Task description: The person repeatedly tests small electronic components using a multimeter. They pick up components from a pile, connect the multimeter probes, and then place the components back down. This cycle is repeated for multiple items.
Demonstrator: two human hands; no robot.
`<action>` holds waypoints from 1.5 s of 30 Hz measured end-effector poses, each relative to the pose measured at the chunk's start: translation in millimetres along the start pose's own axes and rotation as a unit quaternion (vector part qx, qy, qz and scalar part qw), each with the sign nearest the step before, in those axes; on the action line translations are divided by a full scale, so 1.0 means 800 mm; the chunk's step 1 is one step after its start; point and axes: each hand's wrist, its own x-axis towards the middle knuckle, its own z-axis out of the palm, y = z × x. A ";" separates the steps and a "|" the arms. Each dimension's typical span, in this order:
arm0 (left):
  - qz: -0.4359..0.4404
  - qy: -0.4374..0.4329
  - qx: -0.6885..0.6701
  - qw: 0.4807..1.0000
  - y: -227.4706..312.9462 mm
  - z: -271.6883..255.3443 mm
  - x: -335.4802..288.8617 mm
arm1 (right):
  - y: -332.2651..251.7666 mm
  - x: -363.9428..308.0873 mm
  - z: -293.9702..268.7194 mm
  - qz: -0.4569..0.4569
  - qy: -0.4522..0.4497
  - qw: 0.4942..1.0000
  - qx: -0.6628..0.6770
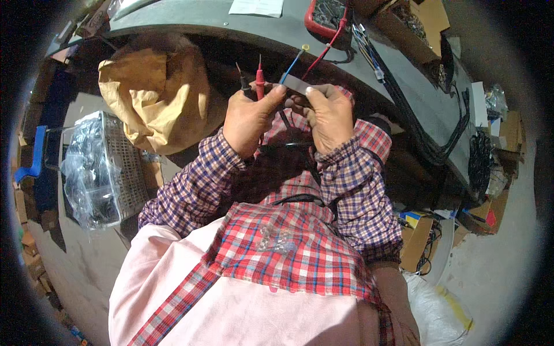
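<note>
My left hand (251, 118) is closed around a red test probe (259, 83) and a black test probe (244, 85), their metal tips pointing up. A blue wire (292, 67) with a yellow ring-shaped end (306, 47) rises by the left thumb and fingertips. My right hand (330, 115) pinches a small flat white strip (295, 84), which spans the gap between both hands. Its fingers are curled, and whatever else lies in them is hidden. Beyond the hands, on the grey table (190, 14), lies a red-cased multimeter (326, 16) with a red lead (317, 60).
Brown paper (156, 98) bulges at the left, near a basket (124, 167) holding plastic-wrapped items (89, 167). Bundled black cables (430, 141) run along the table's right side, with thin wires (367, 49) at their end. An open cardboard box (415, 26) stands at far right.
</note>
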 end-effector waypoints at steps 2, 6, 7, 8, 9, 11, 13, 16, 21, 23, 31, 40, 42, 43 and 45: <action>0.016 0.009 -0.019 1.000 0.003 0.007 0.001 | 0.001 0.000 0.009 -0.010 0.003 1.000 0.013; -0.008 -0.024 0.040 0.999 0.005 -0.001 0.003 | 0.002 0.006 0.013 -0.015 0.006 0.999 0.041; -0.013 -0.031 0.043 0.999 0.004 -0.003 0.004 | 0.001 0.007 0.016 -0.018 0.004 0.999 0.044; -0.018 -0.037 0.045 0.998 0.004 -0.006 0.007 | -0.001 0.005 0.018 -0.007 -0.001 0.998 0.067; -0.022 -0.044 0.048 0.998 0.004 -0.007 0.009 | -0.006 0.001 0.020 0.004 -0.005 0.996 0.089; -0.034 -0.033 0.046 0.998 0.000 -0.007 0.011 | 0.002 0.004 0.016 -0.002 -0.007 0.996 0.092; -0.026 -0.024 0.069 0.997 0.000 -0.004 0.011 | 0.002 0.003 0.015 -0.003 -0.005 0.996 0.087; -0.003 -0.021 0.103 0.994 0.004 -0.002 0.010 | -0.016 -0.006 0.020 0.015 -0.021 0.993 0.117; -0.026 -0.027 0.021 0.999 0.002 0.000 0.012 | -0.023 -0.012 0.014 -0.012 -0.049 0.992 0.116; -0.036 -0.048 0.007 0.998 0.000 -0.001 0.014 | -0.022 -0.012 0.009 -0.030 -0.049 0.993 0.104; -0.046 -0.036 -0.087 0.995 0.006 0.000 0.015 | -0.030 -0.011 -0.003 -0.092 -0.071 0.993 -0.013; -0.135 -0.155 -0.069 0.976 0.034 -0.021 0.011 | -0.068 0.012 -0.034 -0.598 -0.111 0.567 -0.555; -0.162 -0.167 -0.066 0.970 0.037 -0.021 0.010 | -0.068 0.018 -0.037 -0.628 -0.125 0.540 -0.547; -0.164 -0.171 -0.056 0.970 0.039 -0.022 0.009 | -0.067 0.020 -0.036 -0.642 -0.131 0.528 -0.540; -0.171 -0.174 -0.034 0.969 0.041 -0.021 0.007 | -0.072 0.016 -0.034 -0.645 -0.140 0.498 -0.563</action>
